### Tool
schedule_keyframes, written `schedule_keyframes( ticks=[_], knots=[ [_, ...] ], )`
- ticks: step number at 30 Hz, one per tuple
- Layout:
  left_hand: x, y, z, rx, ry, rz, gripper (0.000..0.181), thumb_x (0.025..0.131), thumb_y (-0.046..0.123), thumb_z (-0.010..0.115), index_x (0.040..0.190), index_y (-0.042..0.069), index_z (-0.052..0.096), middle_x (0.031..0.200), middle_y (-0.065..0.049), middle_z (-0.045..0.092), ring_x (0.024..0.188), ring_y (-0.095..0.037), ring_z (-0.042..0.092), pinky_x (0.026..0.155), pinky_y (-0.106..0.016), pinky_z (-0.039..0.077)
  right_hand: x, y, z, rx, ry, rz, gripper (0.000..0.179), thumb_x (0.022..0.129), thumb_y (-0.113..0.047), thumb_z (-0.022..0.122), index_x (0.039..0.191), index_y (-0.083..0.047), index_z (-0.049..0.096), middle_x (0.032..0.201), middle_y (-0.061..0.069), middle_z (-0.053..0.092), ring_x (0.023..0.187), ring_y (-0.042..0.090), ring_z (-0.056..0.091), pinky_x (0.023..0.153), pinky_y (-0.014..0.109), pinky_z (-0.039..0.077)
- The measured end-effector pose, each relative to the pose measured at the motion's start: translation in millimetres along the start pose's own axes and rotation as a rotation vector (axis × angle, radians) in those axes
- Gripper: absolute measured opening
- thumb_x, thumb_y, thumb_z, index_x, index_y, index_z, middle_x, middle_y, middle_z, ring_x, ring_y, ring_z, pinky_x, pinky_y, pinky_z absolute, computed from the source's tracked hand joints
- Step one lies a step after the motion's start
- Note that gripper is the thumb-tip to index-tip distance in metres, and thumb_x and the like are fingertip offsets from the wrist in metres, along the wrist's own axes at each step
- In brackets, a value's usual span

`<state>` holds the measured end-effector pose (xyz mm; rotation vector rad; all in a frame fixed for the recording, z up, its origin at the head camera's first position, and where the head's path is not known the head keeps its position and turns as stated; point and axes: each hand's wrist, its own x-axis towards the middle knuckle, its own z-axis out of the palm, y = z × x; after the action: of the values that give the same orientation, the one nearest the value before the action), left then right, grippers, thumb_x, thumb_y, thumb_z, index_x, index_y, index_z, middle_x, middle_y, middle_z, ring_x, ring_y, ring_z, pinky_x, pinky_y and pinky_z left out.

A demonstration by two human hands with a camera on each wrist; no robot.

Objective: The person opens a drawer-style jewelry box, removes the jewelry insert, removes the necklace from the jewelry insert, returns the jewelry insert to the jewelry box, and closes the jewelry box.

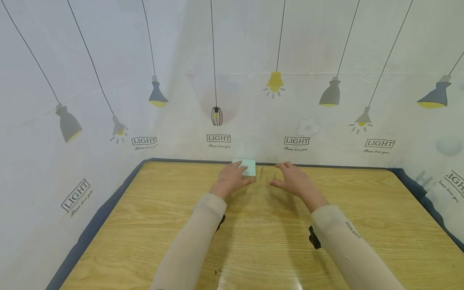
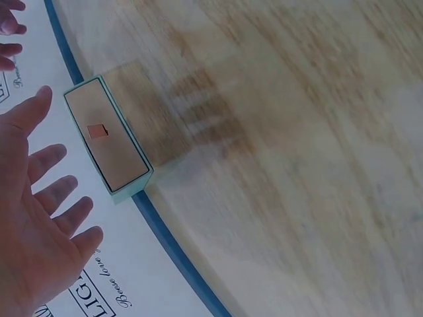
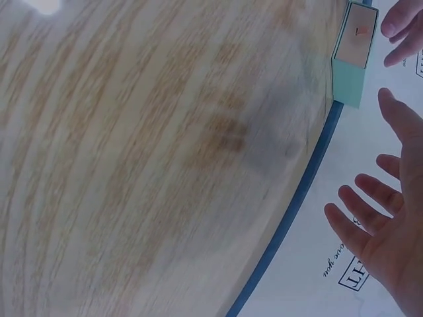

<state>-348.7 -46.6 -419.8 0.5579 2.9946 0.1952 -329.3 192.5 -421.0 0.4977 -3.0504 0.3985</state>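
Note:
A small mint-green box (image 1: 250, 169) stands at the far edge of the wooden table. The wrist views show its beige panel (image 2: 119, 155), framed in green, with a small orange-brown patch in the middle. My left hand (image 1: 230, 178) is nearest the box, its fingers spread and loosely bent; in the head view they overlap the box, while the left wrist view shows a gap between them. To the right of the box, apart from it, my right hand (image 1: 295, 180) hovers with fingers spread and palm turned inward. Neither hand holds anything.
A white curtain (image 1: 181, 121) printed with lamps and the word LIGHT hangs behind and beside the table (image 1: 163, 201). Dark blue edging (image 1: 344, 166) runs along the table's far side. Small dark specks (image 1: 217, 271) lie on the wood near the front.

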Motion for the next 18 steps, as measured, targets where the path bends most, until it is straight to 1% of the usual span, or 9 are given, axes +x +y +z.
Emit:
schedule_keyframes(
  ticks=[4, 7, 10, 13, 18],
  knots=[
    [-2.1, -1.2, 2.2, 0.01, -0.027, 0.005, 0.058, 0.1, 0.048, 0.054, 0.149, 0.018, 0.046, 0.162, -0.006, 0.034, 0.15, -0.026, 0.033, 0.125, -0.041, 0.028, -0.2, -2.1, 0.4, -0.001, -0.006, -0.004, 0.077, 0.093, -0.053, 0.064, 0.148, -0.003, 0.043, 0.144, 0.025, 0.048, 0.123, 0.045, 0.055, 0.099, 0.059, 0.049],
    [-1.8, -3.2, 4.7, 0.007, -0.043, 0.022, 0.056, 0.1, 0.043, 0.057, 0.149, 0.017, 0.047, 0.161, -0.007, 0.036, 0.149, -0.026, 0.034, 0.124, -0.041, 0.029, -0.5, -3.5, 1.1, 0.002, -0.007, 0.0, 0.075, 0.093, -0.052, 0.064, 0.147, -0.003, 0.044, 0.144, 0.025, 0.048, 0.124, 0.045, 0.054, 0.1, 0.059, 0.049],
    [-1.3, -5.4, 7.6, -0.017, -0.055, 0.029, 0.056, 0.1, 0.04, 0.059, 0.15, 0.017, 0.046, 0.161, -0.007, 0.036, 0.149, -0.026, 0.033, 0.124, -0.04, 0.029, -1.1, -4.1, 1.7, 0.005, -0.008, 0.0, 0.073, 0.094, -0.051, 0.064, 0.146, -0.003, 0.045, 0.145, 0.025, 0.048, 0.126, 0.045, 0.053, 0.102, 0.06, 0.048],
    [-1.0, -6.3, 8.8, -0.016, -0.06, 0.034, 0.057, 0.1, 0.038, 0.059, 0.15, 0.017, 0.045, 0.161, -0.007, 0.036, 0.149, -0.026, 0.033, 0.124, -0.041, 0.029, -1.3, -4.5, 2.4, 0.005, -0.009, 0.0, 0.072, 0.094, -0.049, 0.064, 0.145, -0.003, 0.046, 0.144, 0.025, 0.049, 0.126, 0.045, 0.053, 0.103, 0.059, 0.047],
    [-1.3, -4.6, 6.7, 0.019, -0.061, 0.036, 0.056, 0.1, 0.04, 0.059, 0.15, 0.018, 0.046, 0.157, -0.006, 0.042, 0.146, -0.026, 0.038, 0.121, -0.042, 0.035, -1.7, -5.3, 3.9, 0.003, -0.02, -0.003, 0.069, 0.095, -0.047, 0.064, 0.145, -0.003, 0.046, 0.141, 0.024, 0.051, 0.123, 0.043, 0.056, 0.101, 0.058, 0.049]
  ],
)
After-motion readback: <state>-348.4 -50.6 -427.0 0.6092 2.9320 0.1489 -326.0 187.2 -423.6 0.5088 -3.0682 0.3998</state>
